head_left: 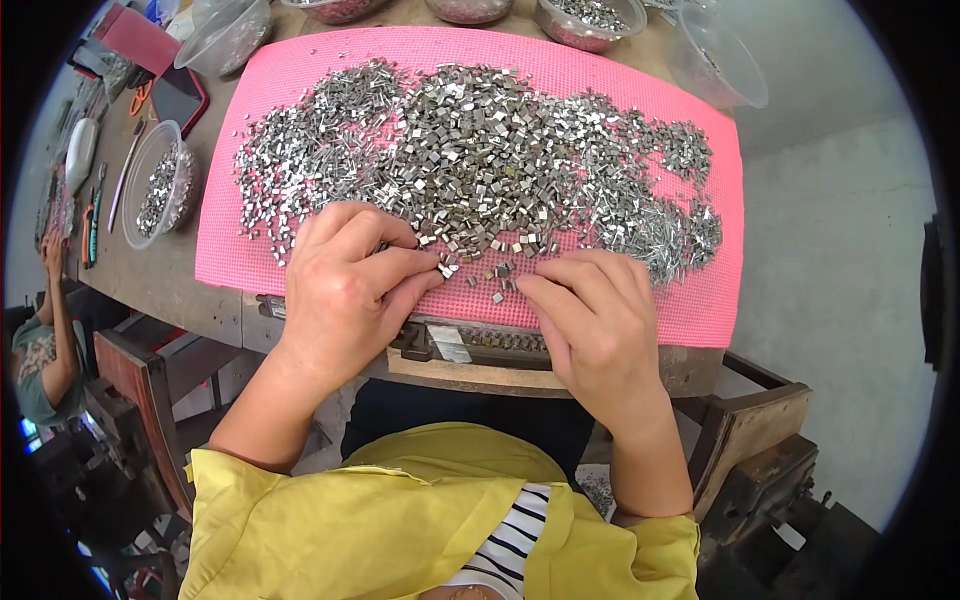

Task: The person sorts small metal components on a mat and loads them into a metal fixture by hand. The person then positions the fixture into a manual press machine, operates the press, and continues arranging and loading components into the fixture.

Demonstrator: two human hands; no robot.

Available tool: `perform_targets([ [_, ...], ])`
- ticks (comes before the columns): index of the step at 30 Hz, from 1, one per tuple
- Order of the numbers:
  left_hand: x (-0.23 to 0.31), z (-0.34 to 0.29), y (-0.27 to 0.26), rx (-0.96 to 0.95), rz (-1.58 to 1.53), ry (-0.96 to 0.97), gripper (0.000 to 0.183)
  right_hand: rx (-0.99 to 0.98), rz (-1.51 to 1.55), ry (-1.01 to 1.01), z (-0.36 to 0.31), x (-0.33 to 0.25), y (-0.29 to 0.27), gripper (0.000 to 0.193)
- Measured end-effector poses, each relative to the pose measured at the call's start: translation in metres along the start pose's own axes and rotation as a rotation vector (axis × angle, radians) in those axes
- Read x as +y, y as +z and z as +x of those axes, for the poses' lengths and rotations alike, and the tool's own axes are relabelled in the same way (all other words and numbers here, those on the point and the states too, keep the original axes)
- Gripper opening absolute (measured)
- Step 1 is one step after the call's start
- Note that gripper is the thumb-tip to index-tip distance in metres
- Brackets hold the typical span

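A heap of small silvery metal pieces (490, 150), flat chips and thin slivers, is spread over a pink textured mat (690, 320). At the heap's near left edge, my left hand (345, 280) is closed, thumb and forefinger pinched on a small metal chip (447, 268). My right hand (600, 325) rests on the mat to the right, its fingers curled together and fingertips beside a few loose chips (498, 297). What lies between its fingertips, if anything, is too small to make out. In front of me, a dark narrow tray (490, 340) with a row of small pieces sits below the mat's edge.
Clear plastic bowls of metal pieces line the table's far side; another bowl (160, 190) stands at the left. Near it lie a phone (178, 100), pens and orange-handled scissors (141, 97). Another person's arm (62, 310) shows at the far left. A pale wall (830, 230) stands right.
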State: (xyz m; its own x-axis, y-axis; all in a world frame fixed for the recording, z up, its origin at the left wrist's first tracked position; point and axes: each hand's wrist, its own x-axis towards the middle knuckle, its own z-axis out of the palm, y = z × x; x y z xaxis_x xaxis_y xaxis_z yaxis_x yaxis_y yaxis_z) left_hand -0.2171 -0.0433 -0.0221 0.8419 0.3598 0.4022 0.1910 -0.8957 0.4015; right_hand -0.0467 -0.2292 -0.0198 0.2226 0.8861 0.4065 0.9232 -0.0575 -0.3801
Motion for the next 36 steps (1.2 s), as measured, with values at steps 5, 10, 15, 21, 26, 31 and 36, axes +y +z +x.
perform_targets([
  [5, 0.003, 0.000, 0.001, 0.000, 0.001, -0.043, 0.015, -0.003, 0.007, 0.011, 0.006, 0.000, 0.002, 0.021],
  [10, 0.004, 0.003, 0.004, 0.006, 0.031, -0.017, 0.016, -0.014, 0.003, 0.025, 0.008, 0.000, 0.005, 0.019],
  [15, -0.001, 0.000, 0.002, -0.005, -0.001, -0.015, 0.016, -0.054, 0.017, 0.050, 0.009, 0.001, 0.005, 0.019],
  [21, -0.007, -0.006, -0.008, -0.033, -0.070, -0.023, 0.026, -0.052, 0.000, 0.012, 0.006, -0.001, 0.004, 0.021],
  [26, -0.011, -0.009, -0.015, -0.056, -0.116, -0.046, 0.028, -0.037, 0.026, 0.013, 0.009, -0.005, 0.003, 0.021],
  [31, -0.012, -0.007, -0.016, -0.092, -0.091, -0.002, 0.026, -0.054, 0.026, 0.021, 0.011, -0.004, 0.005, 0.019],
  [36, -0.007, -0.004, -0.017, -0.100, 0.081, 0.109, 0.016, -0.027, 0.032, 0.026, 0.011, -0.003, 0.009, 0.019],
])
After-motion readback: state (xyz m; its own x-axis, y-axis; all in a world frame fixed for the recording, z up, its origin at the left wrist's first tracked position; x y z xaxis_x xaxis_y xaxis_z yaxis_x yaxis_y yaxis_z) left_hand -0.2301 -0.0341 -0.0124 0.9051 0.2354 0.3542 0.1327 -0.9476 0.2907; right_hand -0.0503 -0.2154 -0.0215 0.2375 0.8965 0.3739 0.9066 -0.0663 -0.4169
